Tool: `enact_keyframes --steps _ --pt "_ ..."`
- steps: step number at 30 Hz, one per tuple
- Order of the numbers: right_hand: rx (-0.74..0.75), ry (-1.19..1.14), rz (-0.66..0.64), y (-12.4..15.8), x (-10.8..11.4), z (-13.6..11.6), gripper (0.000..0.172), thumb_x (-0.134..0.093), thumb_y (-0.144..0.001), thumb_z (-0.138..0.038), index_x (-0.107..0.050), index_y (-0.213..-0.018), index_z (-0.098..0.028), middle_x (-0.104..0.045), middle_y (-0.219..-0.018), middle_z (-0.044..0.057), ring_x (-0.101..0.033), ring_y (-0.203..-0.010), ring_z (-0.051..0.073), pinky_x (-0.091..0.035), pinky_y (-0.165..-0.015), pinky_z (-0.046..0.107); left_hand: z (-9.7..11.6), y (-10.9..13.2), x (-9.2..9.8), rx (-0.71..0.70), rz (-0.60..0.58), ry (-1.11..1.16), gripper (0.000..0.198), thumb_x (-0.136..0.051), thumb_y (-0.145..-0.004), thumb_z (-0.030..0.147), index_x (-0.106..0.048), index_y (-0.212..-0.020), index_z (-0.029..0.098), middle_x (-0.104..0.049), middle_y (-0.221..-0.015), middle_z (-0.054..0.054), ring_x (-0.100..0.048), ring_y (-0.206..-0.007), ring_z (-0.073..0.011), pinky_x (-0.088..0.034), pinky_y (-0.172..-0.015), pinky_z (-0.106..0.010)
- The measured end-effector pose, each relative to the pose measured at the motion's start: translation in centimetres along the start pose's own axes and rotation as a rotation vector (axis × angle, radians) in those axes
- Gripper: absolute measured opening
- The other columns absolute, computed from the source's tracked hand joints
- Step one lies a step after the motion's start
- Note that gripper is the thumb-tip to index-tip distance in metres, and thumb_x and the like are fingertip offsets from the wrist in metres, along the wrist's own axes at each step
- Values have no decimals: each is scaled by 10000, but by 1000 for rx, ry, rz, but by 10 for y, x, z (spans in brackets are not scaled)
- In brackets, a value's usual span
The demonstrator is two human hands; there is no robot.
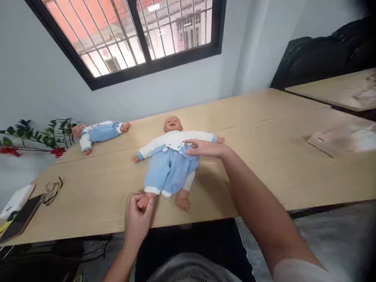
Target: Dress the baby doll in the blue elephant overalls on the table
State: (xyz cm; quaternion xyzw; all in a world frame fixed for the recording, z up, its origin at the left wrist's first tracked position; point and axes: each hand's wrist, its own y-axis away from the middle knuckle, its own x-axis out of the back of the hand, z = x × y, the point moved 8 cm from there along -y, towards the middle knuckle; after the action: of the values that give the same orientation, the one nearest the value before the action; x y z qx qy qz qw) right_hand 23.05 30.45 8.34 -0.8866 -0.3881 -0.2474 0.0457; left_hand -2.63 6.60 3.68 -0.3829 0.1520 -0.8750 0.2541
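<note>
**Doll held by foot on counter**

Head view: doll laid face-up, stretched away from the left hand, its foot enclosed by thumb and fingers. Right hand placed at the outfit's waist, fingers partly bent; whether cloth is pinched cannot be told. Second doll seen beyond and left of the left hand.

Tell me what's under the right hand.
Blue clothing on the nearer doll shows around the fingertips of the right hand; whatever the hand covers cannot be seen.
</note>
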Motion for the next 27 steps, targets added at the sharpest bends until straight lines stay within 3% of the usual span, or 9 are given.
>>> enact_keyframes --steps 3,7,9,11,14,18,21,24,27 --pt "79 15 82 -5 8 4 732 -838 -790 -455 -628 -1453 -226 -718 -1283 129 -681 -1174 309 -557 -1008 430 -1 4 -2 0 -118 -76 282 -639 -965 462 -533 -828 239 -605 -958 -45 -613 -1002 -260 -459 -878 -389" --pt "240 -200 533 -13 32 3 551 -736 -859 -376 -654 -1374 -199 -723 -1090 76 -679 -901 201 -572 -907 387 4 11 -5 -20 -217 -137 290 -626 -968 461 -514 -811 245 -610 -940 -52 -612 -963 -270 -466 -843 -396" --pt "291 -365 653 -15 33 3 572 -726 -874 -429 -625 -1388 -201 -715 -1096 66 -674 -908 187 -570 -907 368 10 15 -10 -38 -262 -172 289 -620 -969 467 -508 -818 248 -620 -933 -58 -618 -965 -281 -469 -835 -402" --pt "331 -476 611 -16 25 -3 579 -662 -927 -539 -611 -1402 -212 -718 -1151 76 -682 -1022 204 -558 -969 374 17 18 -16 -65 -308 -221 309 -617 -966 484 -496 -804 250 -626 -913 -62 -618 -951 -293 -463 -829 -410" --pt "376 -403 356 -11 12 -17 657 -615 -958 -636 -554 -1495 -262 -632 -1448 97 -578 -1351 259 -472 -1146 430 26 21 -23 -87 -361 -271 336 -605 -968 508 -494 -789 246 -630 -913 -69 -607 -922 -296 -450 -828 -420" --pt "286 -69 129 -2 7 -10 1065 -946 -680 -494 -439 -1603 -337 -402 -1689 78 -386 -1541 356 -344 -1259 501 23 19 -23 -66 -501 -266 328 -594 -972 501 -506 -797 238 -613 -892 -54 -594 -875 -273 -439 -793 -397" --pt "289 29 213 -4 14 -6 802 -877 -767 -429 -580 -1506 -332 -538 -1591 75 -487 -1467 339 -366 -1235 511 14 8 -18 -25 -603 -212 366 -459 -1041 487 -517 -783 234 -616 -859 -41 -600 -828 -245 -431 -759 -375" --pt "352 -32 393 -8 19 -13 339 -696 -911 -415 -779 -1202 -262 -724 -1332 74 -624 -1290 287 -430 -1159 476 12 -27 -7 0 -481 -214 421 -423 -1054 523 -539 -770 235 -602 -808 -31 -582 -780 -234 -424 -744 -375" --pt "301 -272 577 -13 22 -9 312 -618 -934 -460 -788 -986 -204 -786 -1098 68 -696 -1089 253 -498 -1024 405 34 -79 -5 -94 -215 -127 294 -536 -1008 501 -614 -925 230 -651 -937 -51 -599 -886 -244 -462 -804 -381"
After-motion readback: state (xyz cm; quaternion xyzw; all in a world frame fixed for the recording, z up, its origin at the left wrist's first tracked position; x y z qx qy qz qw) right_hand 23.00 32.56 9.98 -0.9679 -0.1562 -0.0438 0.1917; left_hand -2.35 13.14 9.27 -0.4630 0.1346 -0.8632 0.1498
